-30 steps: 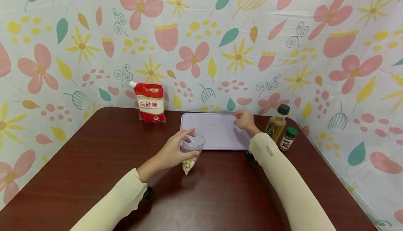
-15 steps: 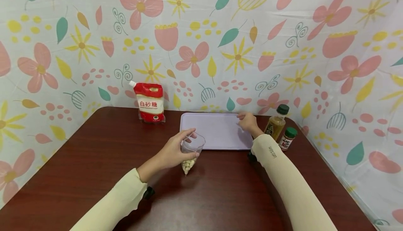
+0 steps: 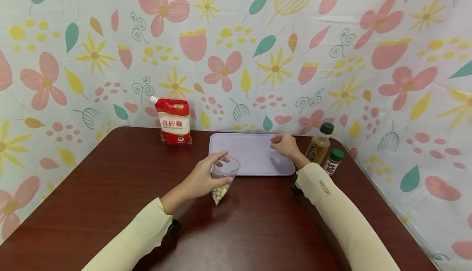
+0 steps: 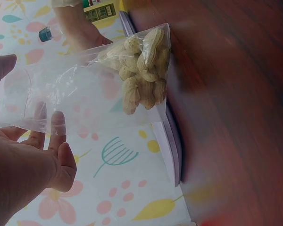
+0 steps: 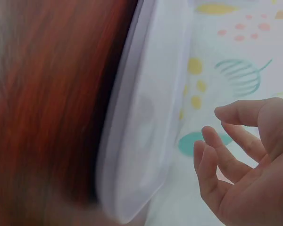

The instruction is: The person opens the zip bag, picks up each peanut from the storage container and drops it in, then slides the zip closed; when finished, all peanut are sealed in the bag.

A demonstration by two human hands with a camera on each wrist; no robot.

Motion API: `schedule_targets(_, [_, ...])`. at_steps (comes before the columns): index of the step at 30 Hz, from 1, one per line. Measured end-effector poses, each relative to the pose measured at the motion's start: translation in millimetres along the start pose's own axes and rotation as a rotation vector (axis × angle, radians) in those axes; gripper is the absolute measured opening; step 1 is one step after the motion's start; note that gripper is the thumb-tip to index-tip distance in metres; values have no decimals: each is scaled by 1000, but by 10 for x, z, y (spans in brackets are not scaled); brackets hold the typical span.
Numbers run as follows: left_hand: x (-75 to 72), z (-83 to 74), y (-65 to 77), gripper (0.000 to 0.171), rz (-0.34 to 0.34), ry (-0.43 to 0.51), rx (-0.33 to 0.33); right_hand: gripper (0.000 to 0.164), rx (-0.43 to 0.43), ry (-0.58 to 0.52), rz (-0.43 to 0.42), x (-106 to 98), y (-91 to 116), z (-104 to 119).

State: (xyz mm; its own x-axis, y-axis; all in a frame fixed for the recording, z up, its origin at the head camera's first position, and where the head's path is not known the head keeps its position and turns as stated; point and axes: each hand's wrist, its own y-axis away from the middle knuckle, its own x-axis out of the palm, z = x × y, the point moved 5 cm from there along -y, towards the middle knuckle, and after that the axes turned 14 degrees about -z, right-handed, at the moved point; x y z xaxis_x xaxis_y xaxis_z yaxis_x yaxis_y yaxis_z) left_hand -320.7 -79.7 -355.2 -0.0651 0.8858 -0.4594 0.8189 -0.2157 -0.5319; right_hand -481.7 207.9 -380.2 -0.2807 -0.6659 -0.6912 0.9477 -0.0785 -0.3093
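Note:
In the head view my left hand holds a clear plastic bag by its upper part, thumb and fingers on opposite sides. Whole peanuts in their shells fill its bottom end, close over the table in front of the tray. The left wrist view shows the bag's upper part without nuts, fingers lying along its side. Above the right part of a lilac tray is my right hand. Its fingers are loosely bent with nothing between them, as the right wrist view also shows, next to the tray's edge.
A red and white sugar pouch with a white cap stands at the back left. Right of the tray are an oil bottle with a dark cap and a small green-lidded jar. A flowered cloth hangs behind the brown table.
The right hand's fingers have loosened from a more closed curl, and it has shifted slightly over the tray. The left hand keeps the bag in nearly the same place. The head view has turned slightly.

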Motion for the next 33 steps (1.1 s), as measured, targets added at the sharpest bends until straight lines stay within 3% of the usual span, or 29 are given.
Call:
schedule_targets(6, [25,-35,-10,71,-25,13,25,23,-89,-44,-5,-30,177,303])
schedule_targets(17, [144,-139,-46,67,-83,23,9,21,-205,-166,-6,-184,643,829])
schedule_targets(23, [211,-183,-44,65,-114,21,13,18,-370,-247,1,-317,919,1101])
schedule_targets(29, [274,-249,-41,64,-145,1,17,37,-409,-247,97,-442,1187,1269])
schedule_targets(33, [312,-289,-34,66,-157,-26,19,36,-413,-263,209,-459,1335,1346])
